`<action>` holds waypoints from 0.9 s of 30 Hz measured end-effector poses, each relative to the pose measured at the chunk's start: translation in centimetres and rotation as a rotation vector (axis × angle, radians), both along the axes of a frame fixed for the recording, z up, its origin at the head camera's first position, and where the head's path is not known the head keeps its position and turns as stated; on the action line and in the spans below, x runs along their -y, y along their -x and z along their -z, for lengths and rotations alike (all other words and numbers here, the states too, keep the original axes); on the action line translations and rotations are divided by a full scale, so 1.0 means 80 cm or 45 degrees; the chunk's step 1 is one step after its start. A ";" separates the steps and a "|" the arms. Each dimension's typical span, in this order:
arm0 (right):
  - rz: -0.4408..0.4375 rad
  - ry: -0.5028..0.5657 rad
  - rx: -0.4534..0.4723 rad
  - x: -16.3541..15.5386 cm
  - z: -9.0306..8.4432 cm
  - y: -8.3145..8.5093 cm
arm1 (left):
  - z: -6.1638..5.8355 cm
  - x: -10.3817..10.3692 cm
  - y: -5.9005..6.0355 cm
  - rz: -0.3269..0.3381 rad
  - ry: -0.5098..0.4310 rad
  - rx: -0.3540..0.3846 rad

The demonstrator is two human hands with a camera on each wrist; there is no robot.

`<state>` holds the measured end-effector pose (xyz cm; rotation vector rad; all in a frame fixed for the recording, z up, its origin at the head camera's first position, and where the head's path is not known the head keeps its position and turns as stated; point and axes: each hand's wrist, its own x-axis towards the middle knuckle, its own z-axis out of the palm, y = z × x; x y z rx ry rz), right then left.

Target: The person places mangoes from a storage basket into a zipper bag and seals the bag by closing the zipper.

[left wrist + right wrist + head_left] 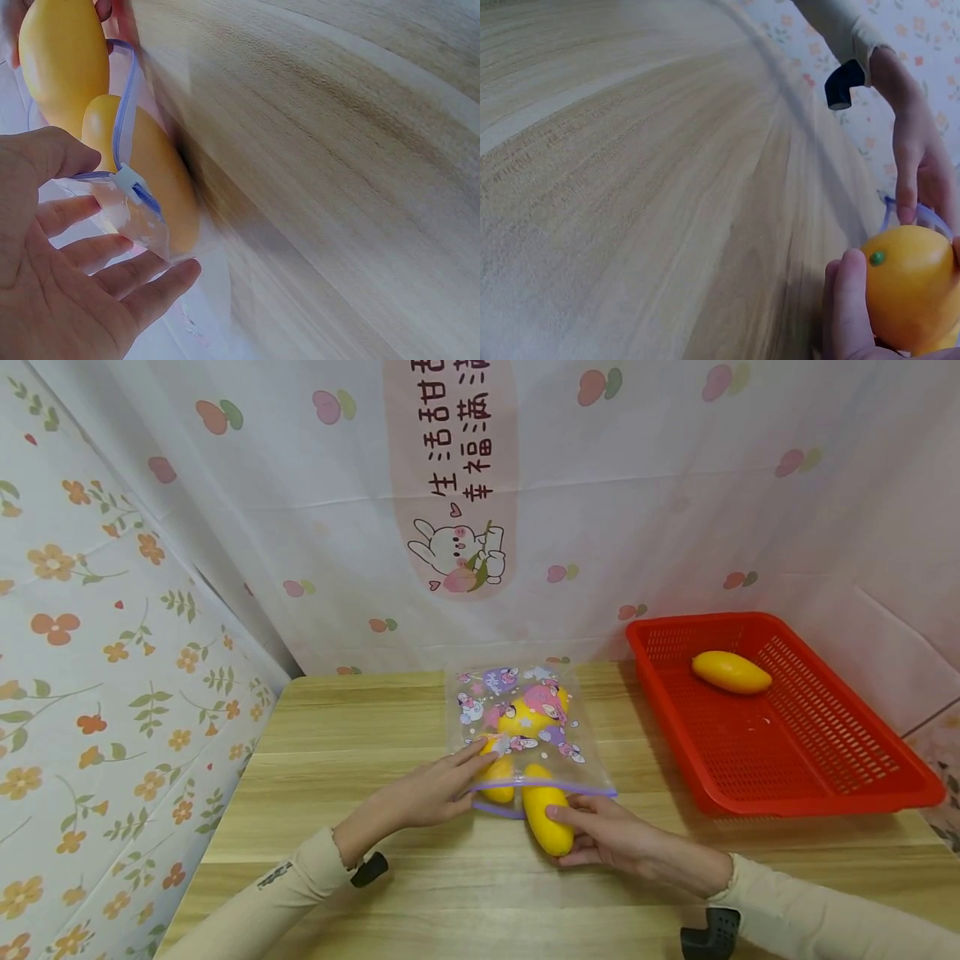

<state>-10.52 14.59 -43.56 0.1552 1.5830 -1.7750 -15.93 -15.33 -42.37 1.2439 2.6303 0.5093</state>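
A clear zip bag (pixel 585 764) with pink and purple cartoon prints lies flat, its purple-edged mouth facing me. My left hand (pixel 427 789) holds the mouth's left corner by the white slider (pixel 131 184), thumb at the edge and fingers spread along the film. In my right hand (pixel 618 839), a yellow mango (pixel 550 827) is gripped between thumb and fingers, its far end inside the mouth. Its green stem tip (pixel 877 258) faces the right wrist camera. Another mango (pixel 154 169) lies just inside, beside the left fingers. Deeper in, yellow fruit (pixel 517 718) shows through the printed film.
On the right stands a red plastic basket (pixel 675 752) with perforated walls, holding one mango (pixel 731 672). The wooden table (pixel 337 718) meets a printed curtain (pixel 600 543) at the back and a floral one (pixel 112 693) on the left.
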 end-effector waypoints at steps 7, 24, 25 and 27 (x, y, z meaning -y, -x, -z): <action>0.054 0.052 0.022 0.003 0.007 -0.003 | 0.000 0.000 0.000 -0.001 -0.006 0.008; 0.069 0.020 0.011 0.010 0.012 0.003 | 0.000 -0.001 0.002 0.005 -0.011 0.017; 0.071 0.018 0.011 0.010 0.012 0.003 | 0.000 -0.001 0.001 0.005 -0.011 0.016; 0.077 0.013 0.019 0.011 0.012 0.003 | -0.001 -0.001 0.001 0.004 -0.010 0.020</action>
